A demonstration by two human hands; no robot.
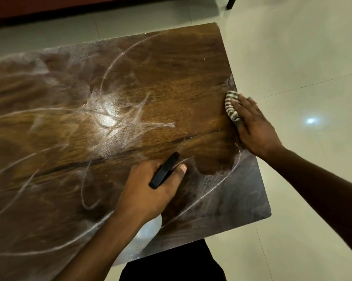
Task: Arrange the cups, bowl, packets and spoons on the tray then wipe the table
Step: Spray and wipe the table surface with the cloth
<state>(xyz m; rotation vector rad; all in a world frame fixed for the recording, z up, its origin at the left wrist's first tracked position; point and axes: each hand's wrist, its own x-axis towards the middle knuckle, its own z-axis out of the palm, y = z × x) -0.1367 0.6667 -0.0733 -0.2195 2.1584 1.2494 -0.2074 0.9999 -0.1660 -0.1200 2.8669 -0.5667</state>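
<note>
The person stood at the near edge of the wooden tabletop point(171, 78), both bare arms reaching out over it. The right grip point(254, 126) lay at the tabletop's right edge, about halfway along it, with the fingers straight and close together, pressing flat on a striped cloth point(231, 106). The cloth was bunched under the fingertips, its grey and white bands showing on the side towards the middle of the tabletop, and it sat right at the rim, touching the wood.

The left grip point(150, 191) rested on the tabletop nearer the person, in from the near-right corner. It was closed round a slim black object point(164, 173), held between the thumb and the curled fingers, one end pointing towards the tabletop's far side. I could not tell what the object was.

Pale chalky streaks and curved smears ran over most of the tabletop, and a bright glare shone near its middle. A darker patch of wood lay between the two grips. A pale round patch point(150, 228) showed at the tabletop's near edge, beside the left forearm; what it was I could not tell. Pale floor tiles point(293, 57) surrounded the tabletop
</note>
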